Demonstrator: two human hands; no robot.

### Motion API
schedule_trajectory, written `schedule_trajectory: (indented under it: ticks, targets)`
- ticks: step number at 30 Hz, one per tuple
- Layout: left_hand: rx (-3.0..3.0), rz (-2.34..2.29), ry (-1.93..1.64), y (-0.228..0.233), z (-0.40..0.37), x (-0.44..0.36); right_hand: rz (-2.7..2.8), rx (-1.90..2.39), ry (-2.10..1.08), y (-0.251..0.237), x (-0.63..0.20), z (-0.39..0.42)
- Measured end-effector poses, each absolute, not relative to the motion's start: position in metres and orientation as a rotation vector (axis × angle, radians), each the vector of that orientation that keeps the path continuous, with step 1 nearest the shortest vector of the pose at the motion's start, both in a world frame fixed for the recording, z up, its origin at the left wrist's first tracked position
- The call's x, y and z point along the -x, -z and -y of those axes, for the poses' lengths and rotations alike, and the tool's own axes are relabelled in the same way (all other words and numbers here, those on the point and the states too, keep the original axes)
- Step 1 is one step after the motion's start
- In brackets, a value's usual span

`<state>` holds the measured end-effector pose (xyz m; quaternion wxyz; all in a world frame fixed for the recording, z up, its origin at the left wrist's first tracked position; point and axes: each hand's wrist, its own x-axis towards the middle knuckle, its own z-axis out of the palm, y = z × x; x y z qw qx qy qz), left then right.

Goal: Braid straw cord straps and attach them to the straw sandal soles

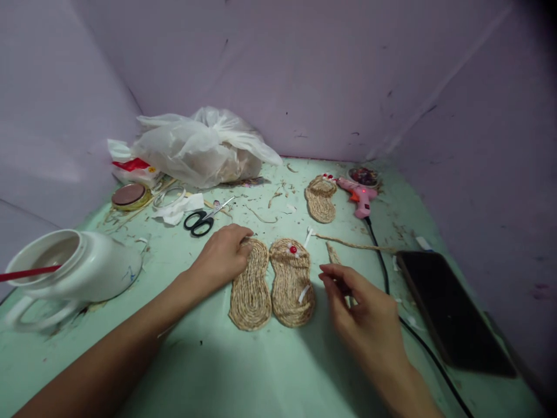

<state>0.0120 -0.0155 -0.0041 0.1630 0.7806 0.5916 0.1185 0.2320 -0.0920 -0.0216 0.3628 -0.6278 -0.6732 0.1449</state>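
Observation:
Two small slipper-shaped pieces of coiled twine lie side by side on the table. My left hand [224, 252] is closed over the top left edge of the left twine sole [251, 296]. The right twine slipper [290, 290] has a strap with a red bead [293, 249] and white bits across its upper part, and a small white strip near its heel. Just right of it, my right hand [363, 302] hovers with curled fingers, thumb and index tips close together. A short twine piece [332, 253] runs behind these fingers; whether they grip it is hidden.
Scissors [204, 222], a plastic bag [204, 148] and a white pitcher [104, 264] are at left and back. A finished-looking twine slipper [321, 206], pink glue gun [360, 196] with black cord [382, 261], loose twine [352, 241] and phone [452, 313] lie right.

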Motion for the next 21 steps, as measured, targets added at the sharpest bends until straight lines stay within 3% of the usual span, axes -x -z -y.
schedule_trajectory:
  ticks: [8,21]
  targets:
    - [-2.285,-1.9,0.093,-0.011,0.053,-0.043,1.79,1.577,-0.375,0.024,-0.231,0.096]
    - [-2.286,-1.837,0.221,-0.015,0.05,-0.04,1.828,1.597,-0.373,0.026,-0.23,0.093]
